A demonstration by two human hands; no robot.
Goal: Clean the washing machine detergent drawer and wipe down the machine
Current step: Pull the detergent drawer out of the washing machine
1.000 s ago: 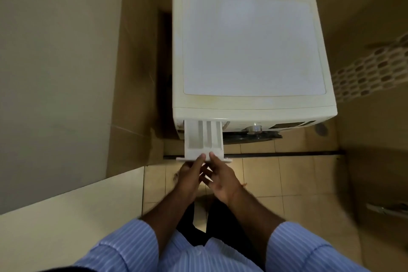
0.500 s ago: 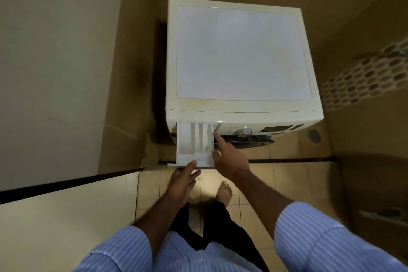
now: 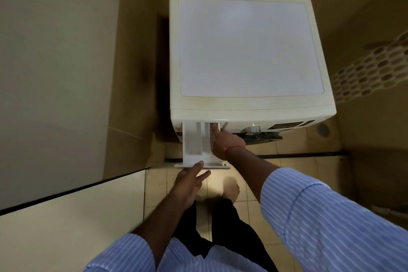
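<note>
Right hand (image 3: 228, 142) has moved off drawer (image 3: 196, 141) front, finger now pressing at its back; left hand (image 3: 189, 181) open, steadying front — likely releasing it

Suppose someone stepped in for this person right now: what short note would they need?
Left hand: open, fingertips on the front lip of the white plastic detergent drawer.
Right hand: index finger reaching into the drawer's back right compartment, holding nothing.
Drawer: pulled well out of the cream front-loading washing machine, not yet removed.
Left: free the drawer, clean it, wipe the machine. No cloth in view.
</note>
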